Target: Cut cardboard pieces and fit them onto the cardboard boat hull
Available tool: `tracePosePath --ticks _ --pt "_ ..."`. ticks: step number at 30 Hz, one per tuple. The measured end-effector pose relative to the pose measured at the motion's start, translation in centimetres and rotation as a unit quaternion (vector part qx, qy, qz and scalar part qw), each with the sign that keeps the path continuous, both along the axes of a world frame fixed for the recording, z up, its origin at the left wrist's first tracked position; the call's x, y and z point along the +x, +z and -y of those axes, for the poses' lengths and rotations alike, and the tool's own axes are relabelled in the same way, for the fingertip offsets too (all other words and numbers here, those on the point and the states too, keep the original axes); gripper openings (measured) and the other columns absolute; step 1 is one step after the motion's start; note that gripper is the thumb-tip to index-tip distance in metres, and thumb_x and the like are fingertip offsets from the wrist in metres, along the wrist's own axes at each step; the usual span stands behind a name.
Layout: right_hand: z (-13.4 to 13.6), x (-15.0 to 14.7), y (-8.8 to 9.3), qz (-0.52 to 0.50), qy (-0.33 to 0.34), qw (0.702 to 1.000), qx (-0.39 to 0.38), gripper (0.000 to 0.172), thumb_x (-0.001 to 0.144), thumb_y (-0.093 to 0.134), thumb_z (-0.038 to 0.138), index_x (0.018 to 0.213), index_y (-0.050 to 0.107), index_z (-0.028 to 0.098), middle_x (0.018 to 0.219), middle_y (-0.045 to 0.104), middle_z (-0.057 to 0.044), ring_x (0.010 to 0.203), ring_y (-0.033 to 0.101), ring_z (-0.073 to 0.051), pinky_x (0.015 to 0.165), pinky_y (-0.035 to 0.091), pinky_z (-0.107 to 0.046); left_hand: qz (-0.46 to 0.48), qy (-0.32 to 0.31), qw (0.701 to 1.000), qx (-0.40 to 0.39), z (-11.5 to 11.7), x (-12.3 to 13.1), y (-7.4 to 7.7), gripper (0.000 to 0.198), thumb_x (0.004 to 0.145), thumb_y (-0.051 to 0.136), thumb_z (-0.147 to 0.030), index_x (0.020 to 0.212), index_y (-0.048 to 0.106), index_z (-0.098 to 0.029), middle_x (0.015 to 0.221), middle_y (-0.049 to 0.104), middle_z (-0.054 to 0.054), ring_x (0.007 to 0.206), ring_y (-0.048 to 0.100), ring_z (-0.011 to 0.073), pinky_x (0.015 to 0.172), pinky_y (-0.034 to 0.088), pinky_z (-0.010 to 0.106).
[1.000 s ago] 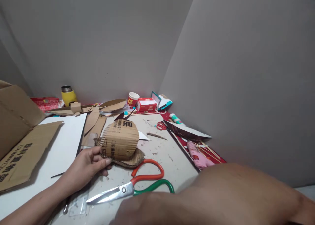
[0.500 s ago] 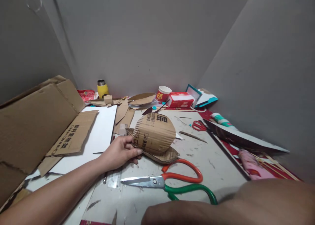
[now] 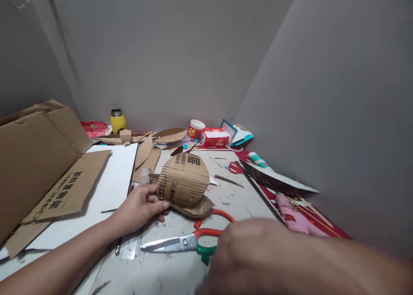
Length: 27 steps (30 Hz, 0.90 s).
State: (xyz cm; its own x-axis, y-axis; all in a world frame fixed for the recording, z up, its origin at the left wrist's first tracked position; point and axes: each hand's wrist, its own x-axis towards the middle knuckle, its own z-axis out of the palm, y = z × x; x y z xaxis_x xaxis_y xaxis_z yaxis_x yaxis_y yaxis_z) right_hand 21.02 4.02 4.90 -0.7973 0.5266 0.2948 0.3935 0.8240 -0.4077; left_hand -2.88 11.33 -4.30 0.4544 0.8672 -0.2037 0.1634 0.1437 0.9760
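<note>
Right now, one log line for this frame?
left hand: grips cardboard edge | right hand: blurred, over scissors handles, grip unclear | scissors: flat on table

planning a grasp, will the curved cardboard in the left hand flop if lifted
The curved cardboard probably keeps its arch: it is corrugated and stands bowed on its own. It is likely light, since the left hand pinches just one edge. A hard squeeze might crease its ribs.

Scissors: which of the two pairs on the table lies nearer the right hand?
The large scissors with orange and green handles, beside the right hand; the small red scissors lie farther back.
</note>
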Motion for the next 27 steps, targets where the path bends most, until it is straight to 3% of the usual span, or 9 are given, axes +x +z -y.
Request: tracePosePath --ticks 2,4,5,7,11,20,27 --pt "-1.5 1.2 0.3 -0.059 -0.031 0.995 0.075 0.044 0.087 0.056 0.019 0.126 0.056 0.040 0.096 0.072 0.000 0.084 0.069 -0.015 0.074 0.055 -0.023 0.000 -0.007 1.000 0.003 0.0 0.0 0.0 0.025 0.074 0.070 -0.035 0.086 0.061 -0.015 0.066 0.064 -0.001 0.057 0.061 0.0125 0.060 0.050 0.028" --pt "-3.8 2.1 -0.7 -0.154 -0.091 0.965 0.190 0.057 0.087 0.049 0.007 0.137 0.045 0.035 0.107 0.069 -0.004 0.096 0.066 -0.018 0.082 0.055 -0.030 -0.004 -0.008 1.000 0.006 0.0 0.0 -0.1 0.025 0.074 0.069 -0.035 0.087 0.061 -0.015 0.067 0.064 -0.001 0.058 0.061 0.0127 0.060 0.050 0.028" --pt "-5.1 2.5 -1.5 -0.142 -0.124 0.958 0.218 0.060 0.086 0.049 0.005 0.139 0.042 0.034 0.115 0.066 -0.006 0.103 0.063 -0.019 0.087 0.053 -0.033 -0.005 -0.008 1.000 0.006 -0.1 0.0 -0.1 0.025 0.074 0.069 -0.035 0.086 0.060 -0.015 0.067 0.064 -0.001 0.059 0.061 0.0128 0.060 0.050 0.028" --pt "-7.4 3.0 -3.3 -0.092 -0.156 0.956 0.229 0.062 0.085 0.051 0.005 0.140 0.039 0.030 0.126 0.058 -0.010 0.116 0.055 -0.024 0.095 0.050 -0.042 0.001 -0.010 1.000 0.004 -0.1 0.0 -0.3 0.026 0.074 0.069 -0.036 0.086 0.060 -0.015 0.068 0.064 -0.001 0.060 0.061 0.0128 0.061 0.050 0.028" --pt "-9.8 2.9 -5.8 -0.025 -0.140 0.966 0.217 0.067 0.085 0.051 0.008 0.145 0.030 0.025 0.138 0.045 -0.016 0.125 0.047 -0.028 0.096 0.048 -0.050 -0.003 -0.013 1.000 0.000 -0.1 -0.1 -0.4 0.028 0.075 0.069 -0.038 0.087 0.060 -0.015 0.068 0.063 -0.001 0.058 0.060 0.0123 0.061 0.049 0.028" --pt "-11.8 1.2 -6.7 0.002 -0.113 0.939 0.326 0.040 0.088 0.050 0.009 0.127 0.053 0.012 0.117 0.063 -0.018 0.104 0.059 -0.026 0.083 0.053 -0.042 -0.023 -0.013 1.000 0.012 0.1 -0.1 -0.1 0.027 0.074 0.068 -0.037 0.087 0.060 -0.015 0.062 0.063 -0.002 0.058 0.062 0.0143 0.059 0.045 0.026" --pt "-12.4 2.5 -6.3 -0.038 -0.192 0.912 0.359 0.041 0.084 0.051 0.005 0.124 0.057 0.012 0.111 0.066 -0.017 0.095 0.061 -0.027 0.078 0.053 -0.041 -0.016 0.012 1.000 0.005 0.2 -0.2 -0.2 0.056 0.075 0.069 -0.033 0.122 0.049 -0.012 0.064 0.063 -0.003 0.058 0.061 0.0139 0.060 0.045 0.027"
